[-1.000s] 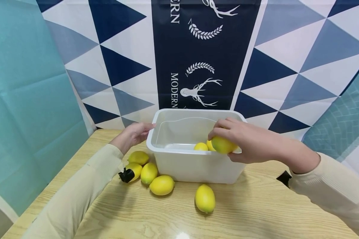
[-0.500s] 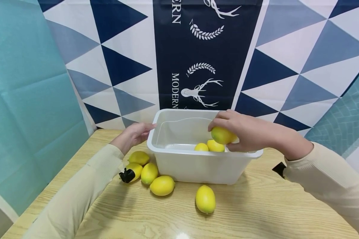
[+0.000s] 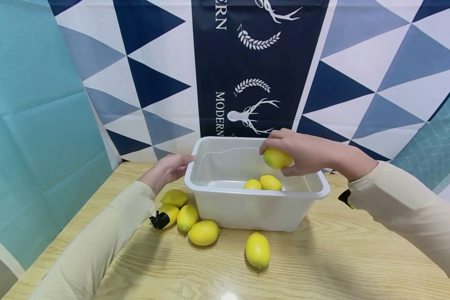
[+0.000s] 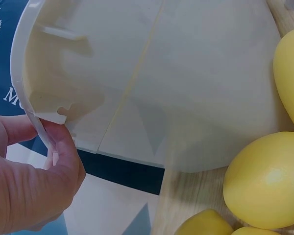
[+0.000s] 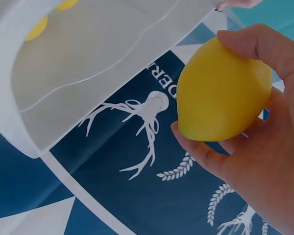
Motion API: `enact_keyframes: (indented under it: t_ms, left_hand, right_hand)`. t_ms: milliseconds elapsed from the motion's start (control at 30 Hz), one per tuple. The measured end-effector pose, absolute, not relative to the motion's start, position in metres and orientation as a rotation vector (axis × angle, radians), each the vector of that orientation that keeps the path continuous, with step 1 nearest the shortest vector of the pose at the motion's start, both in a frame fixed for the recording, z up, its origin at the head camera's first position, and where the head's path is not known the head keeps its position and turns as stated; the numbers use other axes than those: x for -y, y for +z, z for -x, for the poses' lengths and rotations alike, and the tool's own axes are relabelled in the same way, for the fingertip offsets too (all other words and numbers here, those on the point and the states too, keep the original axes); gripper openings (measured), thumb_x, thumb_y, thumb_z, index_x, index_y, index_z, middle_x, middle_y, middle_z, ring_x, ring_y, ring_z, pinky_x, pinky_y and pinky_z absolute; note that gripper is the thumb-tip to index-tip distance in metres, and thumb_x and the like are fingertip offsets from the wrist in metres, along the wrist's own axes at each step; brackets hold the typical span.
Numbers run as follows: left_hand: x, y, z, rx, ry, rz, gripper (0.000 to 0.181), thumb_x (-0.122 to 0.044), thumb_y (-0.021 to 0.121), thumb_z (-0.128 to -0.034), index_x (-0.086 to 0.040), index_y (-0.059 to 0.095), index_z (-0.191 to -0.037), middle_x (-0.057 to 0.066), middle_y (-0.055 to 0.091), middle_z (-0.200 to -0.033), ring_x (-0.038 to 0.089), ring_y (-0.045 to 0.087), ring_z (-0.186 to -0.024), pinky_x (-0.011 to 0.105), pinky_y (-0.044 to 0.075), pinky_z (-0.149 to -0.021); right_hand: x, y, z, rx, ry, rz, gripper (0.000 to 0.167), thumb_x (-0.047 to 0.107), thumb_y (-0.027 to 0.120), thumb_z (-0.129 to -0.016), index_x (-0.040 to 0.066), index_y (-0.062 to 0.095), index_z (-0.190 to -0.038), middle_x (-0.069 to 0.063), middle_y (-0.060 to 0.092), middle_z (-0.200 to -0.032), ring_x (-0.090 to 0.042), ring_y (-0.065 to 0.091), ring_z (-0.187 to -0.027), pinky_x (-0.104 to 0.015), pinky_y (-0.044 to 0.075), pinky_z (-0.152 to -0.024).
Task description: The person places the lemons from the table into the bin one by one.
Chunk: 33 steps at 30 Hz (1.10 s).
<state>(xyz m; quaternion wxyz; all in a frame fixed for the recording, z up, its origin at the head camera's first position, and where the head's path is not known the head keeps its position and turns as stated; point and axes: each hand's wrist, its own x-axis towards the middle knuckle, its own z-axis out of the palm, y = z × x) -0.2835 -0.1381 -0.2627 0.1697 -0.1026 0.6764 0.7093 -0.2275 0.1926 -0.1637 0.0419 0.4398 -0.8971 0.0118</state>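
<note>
We have raised a lemon point(image 3: 276, 158), clamped in our right hand point(image 3: 306, 152), toward the back right corner of the plastic bin point(image 3: 243, 211), leaving it apart from the two lemons point(image 3: 271, 183) inside. Our left hand point(image 3: 168, 168) pinches the bin's left rim, near the worktop's point(image 3: 345, 254) back edge.
</note>
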Motion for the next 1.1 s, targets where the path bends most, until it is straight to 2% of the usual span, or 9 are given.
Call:
enact_keyframes:
  t_ms: [267, 1100]
  left_hand:
    - [0.139, -0.266, 0.284, -1.920, 2.015, 0.324, 0.048, -0.021, 0.059, -0.0951, -0.008, 0.046, -0.139, 0.005, 0.047, -0.133, 0.017, 0.054, -0.113, 0.027, 0.047, -0.106]
    - [0.139, -0.264, 0.283, -1.910, 2.027, 0.322, 0.050, -0.021, 0.059, -0.0950, -0.006, 0.044, -0.140, 0.002, 0.051, -0.121, 0.014, 0.056, -0.104, 0.025, 0.047, -0.106]
  right_hand:
    - [-0.190, -0.163, 0.240, 2.774, 0.066, -1.321, 0.055, 0.002, 0.078, -0.071, 0.019, 0.057, -0.119, -0.003, 0.057, -0.117, -0.023, 0.049, -0.106, -0.043, 0.053, -0.089]
    - [-0.176, -0.168, 0.287, 2.824, 0.134, -1.225, 0.052, 0.002, 0.074, -0.074, 0.015, 0.057, -0.120, -0.010, 0.056, -0.114, -0.027, 0.050, -0.105, -0.049, 0.050, -0.092]
